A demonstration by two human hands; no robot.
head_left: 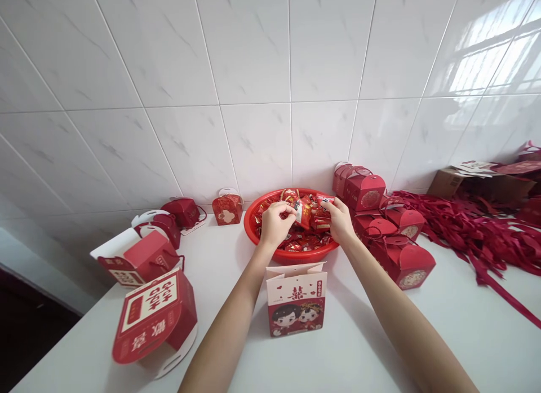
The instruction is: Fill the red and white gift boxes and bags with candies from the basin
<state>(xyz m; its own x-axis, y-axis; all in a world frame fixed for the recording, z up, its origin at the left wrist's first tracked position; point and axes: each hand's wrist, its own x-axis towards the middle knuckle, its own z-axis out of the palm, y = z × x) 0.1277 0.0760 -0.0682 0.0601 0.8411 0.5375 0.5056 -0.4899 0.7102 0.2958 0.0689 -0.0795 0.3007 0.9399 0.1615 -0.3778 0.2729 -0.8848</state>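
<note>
A red plastic basket [291, 259] full of wrapped candies [299, 243] stands against the tiled wall. Over its left part is my left hand [276, 223], its fingers pinched on a red and gold candy packet [303, 211]. My right hand [339, 218] is at the basket's right side, thumb and fingers closed on a small red and white candy packet [324, 200]. Between my forearms, in front of the basket, an upright pink and red gift box [296, 303] with two cartoon figures has its top flaps open.
Several red candy boxes [367, 191] are grouped right of the basket. Dark red ribbons [469, 235] and a brown carton [446, 183] lie farther right. More boxes line the left, including a large one [158, 317] and a small one [227, 208] by the wall.
</note>
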